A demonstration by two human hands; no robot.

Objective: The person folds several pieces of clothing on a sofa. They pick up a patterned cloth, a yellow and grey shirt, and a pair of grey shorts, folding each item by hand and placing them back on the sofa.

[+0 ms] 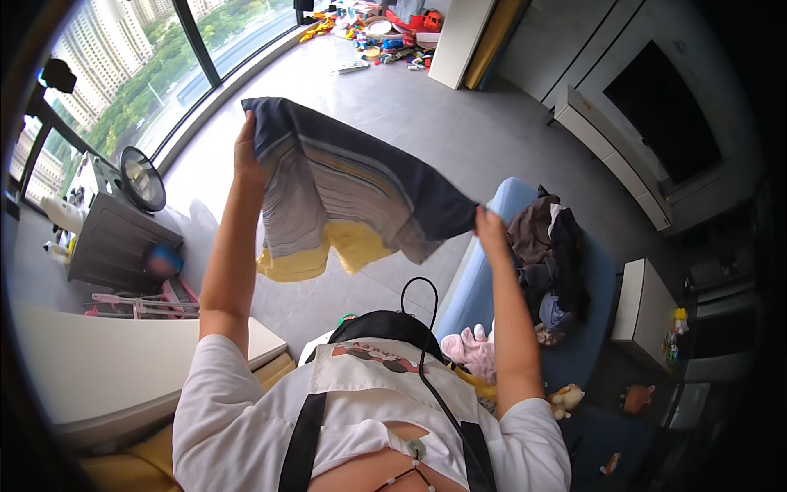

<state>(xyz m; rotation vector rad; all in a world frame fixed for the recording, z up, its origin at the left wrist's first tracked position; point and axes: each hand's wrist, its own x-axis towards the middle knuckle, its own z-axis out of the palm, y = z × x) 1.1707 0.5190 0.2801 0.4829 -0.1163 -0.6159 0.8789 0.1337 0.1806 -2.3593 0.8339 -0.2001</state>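
Note:
A striped cloth (pixel 352 180), dark navy along its upper edge, grey in the middle and yellow at the bottom, hangs stretched between my two raised hands. At its upper left corner my left hand (pixel 248 153) is closed on the edge. Lower down and farther right, my right hand (pixel 491 231) pinches the opposite corner. The cloth slopes down toward the right, and its lower part falls in loose folds above the floor. Whether it is a garment or a cover, I cannot tell for sure.
Dark clothes (pixel 548 262) lie heaped on a blue sofa (pixel 510 201) at right, with a pink plush toy (pixel 470 351) nearby. Toys (pixel 393 37) are piled by the window. A grey cabinet (pixel 111 242) stands left, and a white cabinet top (pixel 123 361) is near my left arm.

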